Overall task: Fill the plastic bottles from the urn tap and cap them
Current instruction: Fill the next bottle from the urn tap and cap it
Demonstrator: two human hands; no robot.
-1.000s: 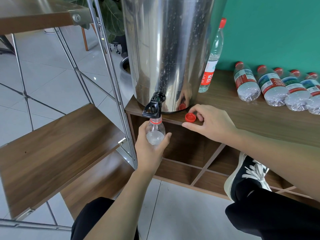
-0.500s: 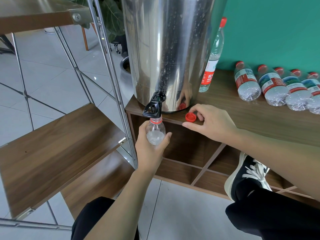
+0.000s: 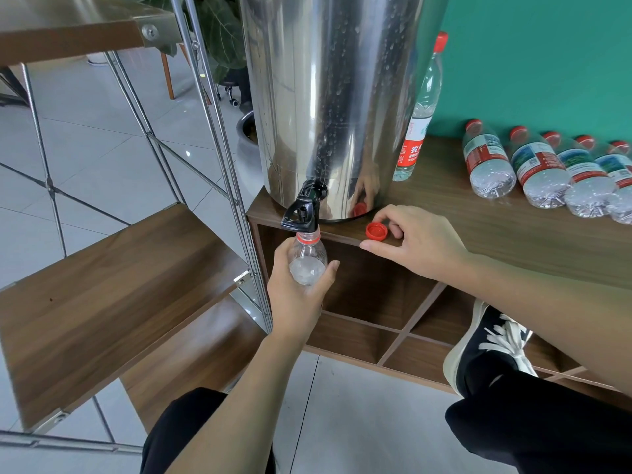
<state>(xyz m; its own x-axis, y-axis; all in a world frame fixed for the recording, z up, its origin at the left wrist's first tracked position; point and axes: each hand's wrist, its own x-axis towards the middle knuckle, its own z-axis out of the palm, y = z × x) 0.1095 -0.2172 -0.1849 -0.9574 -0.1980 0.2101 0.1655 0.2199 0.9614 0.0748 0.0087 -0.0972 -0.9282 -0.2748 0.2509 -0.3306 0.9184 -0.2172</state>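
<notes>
Two hands at work, low in front of the urn (image 3: 328, 97). Left hand (image 3: 297, 295) grips an uncapped bottle (image 3: 307, 261), fingers and thumb wrapped round its body, neck held right under the black tap (image 3: 302, 212). Bottle upright, mouth touching or just below the spout; cannot tell which. Some water shows inside, level near the thumb.

Right hand (image 3: 417, 242) rests on the cabinet (image 3: 513, 241) top, beside the urn's base. Fingers curled round a red cap (image 3: 376, 231), which lies on the wood, open side up; thumb stretched out along the front edge. Cap reflected in the urn's steel wall.

One full capped bottle stands upright behind the urn, against the green wall (image 3: 547, 56). Five more capped bottles (image 3: 547, 169) lie on their sides in a row at the cabinet's right end, touching one another, bases toward the front edge.

Person crouched; black shoe (image 3: 489, 350) planted near the cabinet's lower cubbies. Wood-and-wire shelf (image 3: 102, 295) to the left.
</notes>
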